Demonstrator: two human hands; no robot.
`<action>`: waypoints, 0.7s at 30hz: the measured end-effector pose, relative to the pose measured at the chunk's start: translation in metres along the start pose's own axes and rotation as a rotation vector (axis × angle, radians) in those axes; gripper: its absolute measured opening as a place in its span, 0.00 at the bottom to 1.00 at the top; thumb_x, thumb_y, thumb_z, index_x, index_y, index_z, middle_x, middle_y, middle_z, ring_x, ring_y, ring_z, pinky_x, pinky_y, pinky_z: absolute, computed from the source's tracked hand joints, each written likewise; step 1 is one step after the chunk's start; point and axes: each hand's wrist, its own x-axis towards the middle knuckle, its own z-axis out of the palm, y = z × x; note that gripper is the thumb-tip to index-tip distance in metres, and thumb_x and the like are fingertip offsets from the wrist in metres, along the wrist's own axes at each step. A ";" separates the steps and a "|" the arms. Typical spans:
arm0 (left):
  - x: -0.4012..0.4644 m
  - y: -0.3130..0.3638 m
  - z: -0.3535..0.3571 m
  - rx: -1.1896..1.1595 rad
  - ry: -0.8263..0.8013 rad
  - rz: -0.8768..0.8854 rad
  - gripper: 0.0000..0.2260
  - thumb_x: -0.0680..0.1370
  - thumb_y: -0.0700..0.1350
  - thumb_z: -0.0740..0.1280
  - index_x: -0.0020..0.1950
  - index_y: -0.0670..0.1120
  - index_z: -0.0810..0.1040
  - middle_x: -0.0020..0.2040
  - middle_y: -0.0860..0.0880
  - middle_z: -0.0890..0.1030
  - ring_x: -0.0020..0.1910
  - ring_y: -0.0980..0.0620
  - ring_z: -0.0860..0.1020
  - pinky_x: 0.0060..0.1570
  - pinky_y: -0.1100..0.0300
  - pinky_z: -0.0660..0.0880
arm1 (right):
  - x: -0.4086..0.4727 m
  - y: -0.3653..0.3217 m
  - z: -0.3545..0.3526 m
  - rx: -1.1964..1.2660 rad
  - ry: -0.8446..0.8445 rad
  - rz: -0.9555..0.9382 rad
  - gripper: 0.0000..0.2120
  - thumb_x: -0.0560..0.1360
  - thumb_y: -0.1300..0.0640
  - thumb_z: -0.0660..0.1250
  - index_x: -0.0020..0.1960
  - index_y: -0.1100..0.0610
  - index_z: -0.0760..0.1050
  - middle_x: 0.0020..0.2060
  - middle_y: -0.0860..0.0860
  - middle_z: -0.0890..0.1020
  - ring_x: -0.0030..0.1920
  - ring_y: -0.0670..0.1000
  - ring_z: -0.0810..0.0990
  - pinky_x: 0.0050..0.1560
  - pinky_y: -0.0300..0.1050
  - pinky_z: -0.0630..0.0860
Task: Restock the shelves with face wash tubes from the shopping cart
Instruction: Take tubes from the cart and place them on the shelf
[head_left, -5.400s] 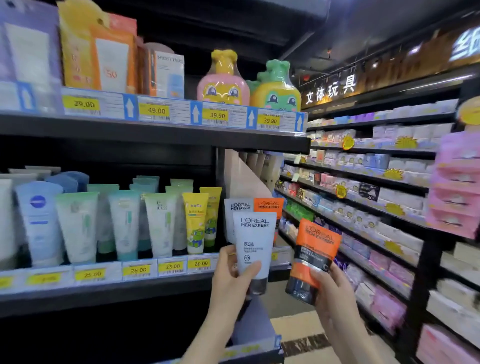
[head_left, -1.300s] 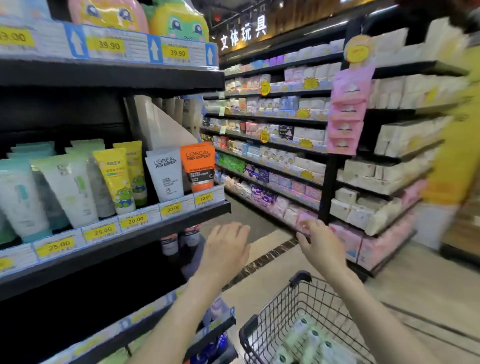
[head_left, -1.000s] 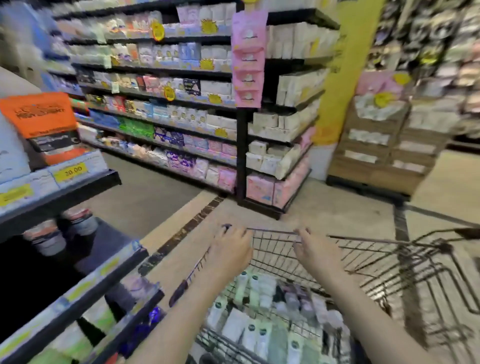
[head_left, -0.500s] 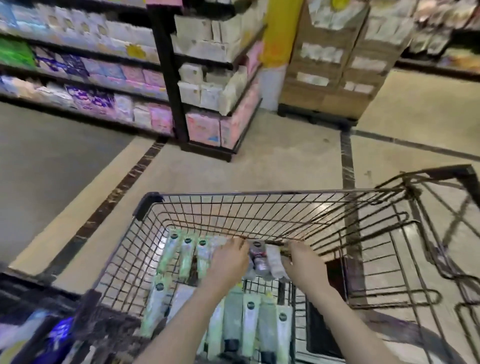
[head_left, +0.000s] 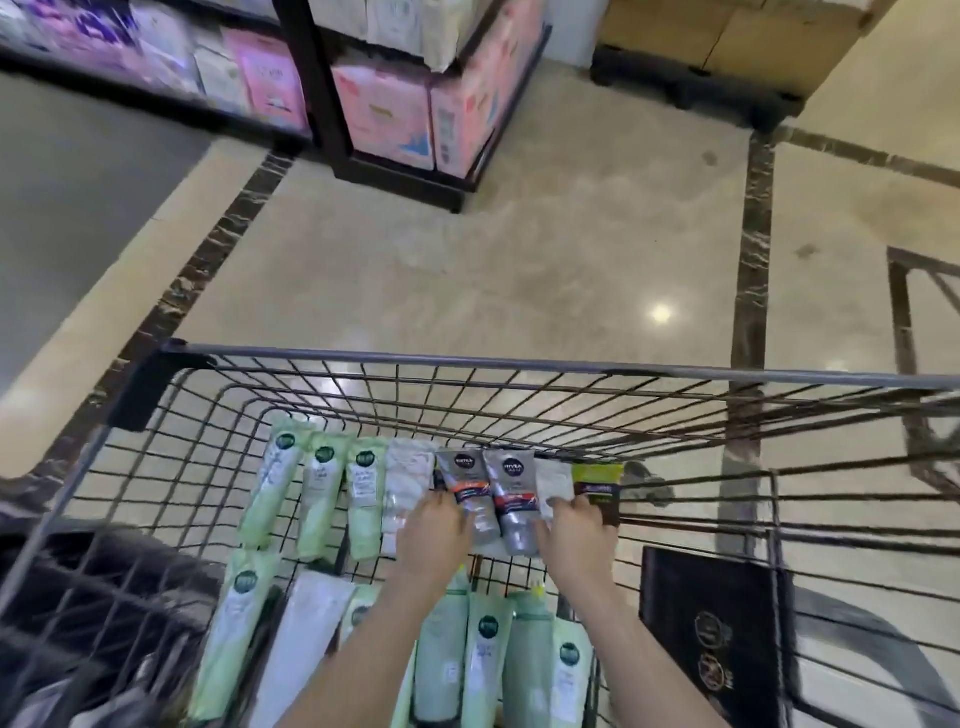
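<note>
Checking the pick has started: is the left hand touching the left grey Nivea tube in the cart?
Touching. The head view shows the left hand with its fingers lying over the lower part of the left grey Nivea tube, no gap between them.

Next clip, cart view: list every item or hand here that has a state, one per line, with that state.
Left hand: in the cart, fingers on the left grey Nivea tube.
Right hand: in the cart, fingers on the white tube beside the right grey Nivea tube.
Both Nivea tubes: lying flat, side by side.
Light green tubes: lying flat in rows.
Shopping cart: still loaded.
Black box: closed, at the cart's right.
</note>
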 end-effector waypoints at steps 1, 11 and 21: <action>0.006 0.000 0.007 -0.086 -0.003 -0.053 0.14 0.80 0.50 0.58 0.57 0.43 0.75 0.53 0.45 0.78 0.50 0.48 0.77 0.48 0.57 0.74 | 0.007 -0.001 0.005 0.011 -0.031 0.019 0.18 0.79 0.49 0.56 0.67 0.52 0.69 0.63 0.53 0.72 0.65 0.55 0.68 0.59 0.49 0.66; 0.039 0.013 0.036 -0.550 -0.068 -0.424 0.16 0.75 0.51 0.68 0.56 0.41 0.77 0.50 0.44 0.82 0.40 0.50 0.75 0.36 0.62 0.70 | 0.040 -0.010 0.031 0.161 -0.146 0.138 0.25 0.74 0.42 0.64 0.66 0.54 0.68 0.62 0.54 0.71 0.64 0.55 0.68 0.60 0.46 0.69; 0.016 -0.012 0.020 -0.830 -0.003 -0.496 0.20 0.71 0.49 0.73 0.56 0.47 0.67 0.50 0.48 0.78 0.49 0.46 0.79 0.51 0.50 0.78 | 0.029 -0.029 0.041 0.054 -0.109 0.053 0.28 0.74 0.42 0.62 0.68 0.56 0.62 0.60 0.53 0.76 0.61 0.55 0.72 0.57 0.46 0.68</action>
